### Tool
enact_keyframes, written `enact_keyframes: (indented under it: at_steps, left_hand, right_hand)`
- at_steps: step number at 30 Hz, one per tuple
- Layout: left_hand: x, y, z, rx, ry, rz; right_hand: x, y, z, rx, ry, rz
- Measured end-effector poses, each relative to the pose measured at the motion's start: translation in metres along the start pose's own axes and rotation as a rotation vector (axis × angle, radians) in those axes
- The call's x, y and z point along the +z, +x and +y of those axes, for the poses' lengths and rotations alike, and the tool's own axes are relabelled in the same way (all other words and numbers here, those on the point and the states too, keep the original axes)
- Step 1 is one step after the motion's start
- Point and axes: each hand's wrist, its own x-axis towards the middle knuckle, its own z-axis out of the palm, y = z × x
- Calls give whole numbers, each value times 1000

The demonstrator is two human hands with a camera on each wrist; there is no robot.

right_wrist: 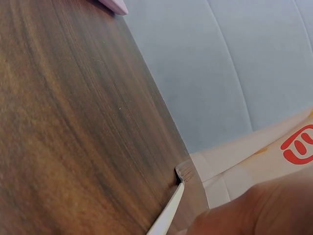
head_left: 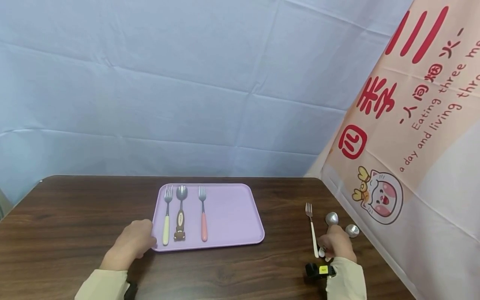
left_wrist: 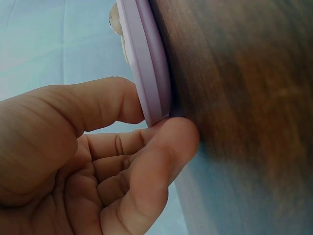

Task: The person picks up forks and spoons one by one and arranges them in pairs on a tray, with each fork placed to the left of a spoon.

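Note:
A light purple tray [head_left: 232, 216] lies on the table, carrying a fork with a pale yellow handle [head_left: 166, 229], a spoon with a brown bear handle [head_left: 180, 221] and a fork with a pink handle [head_left: 204, 227]. My left hand [head_left: 133, 239] pinches the tray's near left corner, thumb [left_wrist: 110, 100] on the rim and a fingertip [left_wrist: 183, 137] under it. On the right, my right hand [head_left: 335, 241] is down over the handles of two spoons, whose bowls [head_left: 331, 218] [head_left: 352, 231] show beyond it. I cannot tell whether its mostly hidden fingers hold one. Beside it lies a white-handled fork [head_left: 314, 238].
The dark wooden table [head_left: 75, 212] ends at a pale blue cloth [head_left: 168, 104] behind and a printed cloth [head_left: 423, 166] along the right. A black band with a yellow label [head_left: 323, 270] sits at my right wrist.

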Motion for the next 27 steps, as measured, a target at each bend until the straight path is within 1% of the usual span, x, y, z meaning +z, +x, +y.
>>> enact_keyframes:
  at_steps: [9,13,18,27]
  left_hand:
    - [-1,0,1,-6,-2,-6]
    - [-1,-1,2,-6,-2,-4]
    - [-3,-2,3,-10,0,-1]
    - [-3,-2,4,-15,1,-4]
  right_hand:
    - [-4,-3,0,7,60,0]
    - [-10,-7,-5,-4,69,23]
    - [-16,-14,-11,-36,62,64]
    - [-17,-15,-12,-43,45,75]
